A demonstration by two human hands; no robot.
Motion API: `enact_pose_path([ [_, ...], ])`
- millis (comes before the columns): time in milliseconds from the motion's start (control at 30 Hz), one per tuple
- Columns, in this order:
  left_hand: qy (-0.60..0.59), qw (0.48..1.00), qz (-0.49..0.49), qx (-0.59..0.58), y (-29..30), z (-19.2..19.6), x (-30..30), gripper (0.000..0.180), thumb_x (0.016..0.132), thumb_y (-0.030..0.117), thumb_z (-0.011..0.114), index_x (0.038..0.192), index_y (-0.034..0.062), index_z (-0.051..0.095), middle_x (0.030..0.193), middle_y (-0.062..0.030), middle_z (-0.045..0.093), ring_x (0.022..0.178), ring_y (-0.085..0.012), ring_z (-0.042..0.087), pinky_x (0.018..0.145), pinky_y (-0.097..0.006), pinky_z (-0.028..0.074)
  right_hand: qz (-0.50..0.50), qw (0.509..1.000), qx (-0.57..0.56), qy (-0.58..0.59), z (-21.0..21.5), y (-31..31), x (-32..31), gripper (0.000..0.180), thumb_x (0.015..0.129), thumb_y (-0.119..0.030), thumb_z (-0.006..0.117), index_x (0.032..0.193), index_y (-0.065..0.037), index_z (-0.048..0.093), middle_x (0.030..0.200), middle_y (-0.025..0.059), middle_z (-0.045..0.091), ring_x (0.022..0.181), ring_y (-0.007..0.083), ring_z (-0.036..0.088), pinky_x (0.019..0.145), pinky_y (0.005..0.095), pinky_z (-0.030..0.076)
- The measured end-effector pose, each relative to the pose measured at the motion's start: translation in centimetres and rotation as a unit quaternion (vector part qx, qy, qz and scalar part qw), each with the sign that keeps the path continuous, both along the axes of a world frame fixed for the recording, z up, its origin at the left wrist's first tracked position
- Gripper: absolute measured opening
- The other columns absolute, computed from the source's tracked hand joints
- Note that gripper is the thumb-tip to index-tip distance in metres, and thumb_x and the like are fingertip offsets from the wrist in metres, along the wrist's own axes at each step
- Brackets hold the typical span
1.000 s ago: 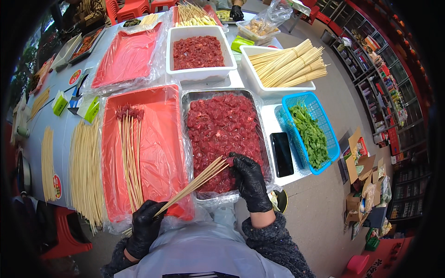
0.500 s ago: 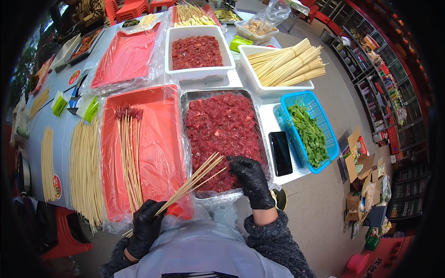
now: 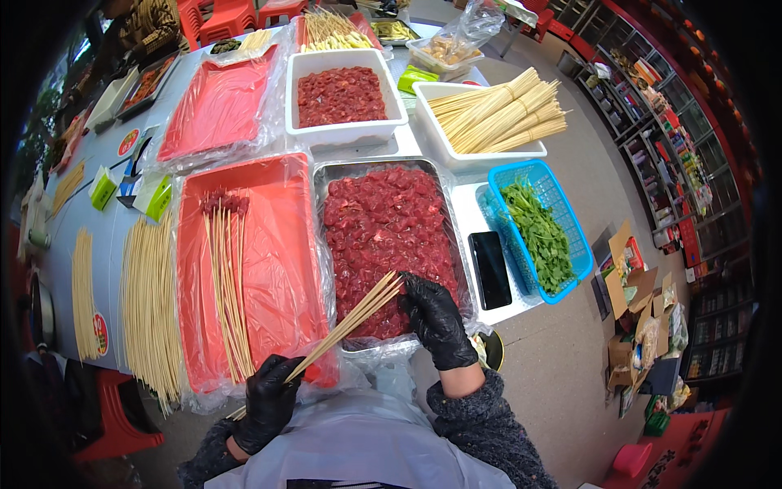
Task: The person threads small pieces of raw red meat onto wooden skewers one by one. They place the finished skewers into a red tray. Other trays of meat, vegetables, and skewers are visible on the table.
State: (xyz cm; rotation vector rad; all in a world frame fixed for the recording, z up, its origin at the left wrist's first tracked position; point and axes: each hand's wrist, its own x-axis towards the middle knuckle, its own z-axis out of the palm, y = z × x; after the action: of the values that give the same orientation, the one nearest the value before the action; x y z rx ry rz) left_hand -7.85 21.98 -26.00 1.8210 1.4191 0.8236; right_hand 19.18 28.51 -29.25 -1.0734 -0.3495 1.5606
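The long worktop (image 3: 106, 269) was crowded with plastic-lined trays. Nearest, the left hand (image 3: 269, 399), in a black glove, was closed round a bundle of bare bamboo skewers (image 3: 352, 319) angled up to the right. The right hand (image 3: 436, 318), fingers curled, touched their tips over the metal tray of raw red meat (image 3: 387, 236). It looked like the threading step; next came pinching a piece and pushing it on. Finished skewers (image 3: 228, 277) lay in the red tray (image 3: 277, 244) beside; farther back stood a white tub of meat (image 3: 342, 94).
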Motion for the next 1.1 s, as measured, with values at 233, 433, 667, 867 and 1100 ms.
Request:
enact_pose_path([
  [233, -0.028, 1.0, 0.007, -0.009, 0.1, -0.6, 0.7, 0.019, 0.074, -0.006, 0.062, 0.092, -0.0004, 0.065, 0.071, -0.0101, 0.056, 0.064, -0.0222, 0.057, 0.057, -0.03, 0.045, -0.005, 0.996, 0.02, -0.087, -1.0, -0.1, -0.2, 0.02, 0.086, -0.008, 0.058, 0.103, 0.001, 0.062, 0.096, 0.0078, 0.064, 0.081, 0.0129, 0.06, 0.074, 0.0232, 0.049],
  [433, -0.03, 0.997, -0.025, -0.067, 0.3, -1.5, 0.0, 0.022, 0.079, -0.004, 0.059, 0.101, 0.0, 0.061, 0.08, -0.0082, 0.059, 0.064, -0.0144, 0.056, 0.056, -0.026, 0.046, 0.006, 0.997, 0.016, -0.081, -1.0, 0.0, -0.1, 0.02, 0.083, -0.006, 0.059, 0.102, -0.001, 0.063, 0.092, 0.0063, 0.065, 0.076, 0.0111, 0.06, 0.067, 0.0208, 0.048],
  [667, -0.289, 0.928, 0.013, -0.234, -0.1, -1.6, 0.4, 0.018, 0.088, 0.004, 0.054, 0.104, -0.0018, 0.05, 0.084, -0.0072, 0.057, 0.059, -0.013, 0.058, 0.052, -0.024, 0.048, 0.043, 0.977, 0.072, -0.196, -0.6, 1.6, 0.5, 0.023, 0.082, -0.008, 0.061, 0.103, 0.002, 0.063, 0.087, 0.007, 0.066, 0.073, 0.0125, 0.06, 0.069, 0.0246, 0.049],
  [867, -0.313, 0.894, 0.041, -0.317, 0.5, -1.7, -0.3, 0.011, 0.09, 0.006, 0.051, 0.097, -0.0024, 0.054, 0.078, -0.0068, 0.057, 0.056, -0.0125, 0.056, 0.05, -0.025, 0.046, 0.047, 0.943, 0.161, -0.286, -2.8, 1.9, 0.8, 0.015, 0.086, -0.006, 0.058, 0.097, 0.003, 0.063, 0.081, 0.0028, 0.061, 0.071, 0.0096, 0.055, 0.067, 0.0236, 0.046],
  [1100, -0.304, 0.901, 0.067, -0.304, 1.2, -1.0, -0.4, 0.011, 0.09, 0.009, 0.053, 0.091, -0.0017, 0.055, 0.078, -0.0062, 0.057, 0.057, -0.0119, 0.055, 0.051, -0.024, 0.045, 0.154, 0.734, 0.231, -0.619, -2.4, 1.3, -3.2, 0.015, 0.074, -0.017, 0.067, 0.082, -0.006, 0.062, 0.077, 0.0148, 0.058, 0.075, 0.0355, 0.057, 0.064, 0.0416, 0.047],
])
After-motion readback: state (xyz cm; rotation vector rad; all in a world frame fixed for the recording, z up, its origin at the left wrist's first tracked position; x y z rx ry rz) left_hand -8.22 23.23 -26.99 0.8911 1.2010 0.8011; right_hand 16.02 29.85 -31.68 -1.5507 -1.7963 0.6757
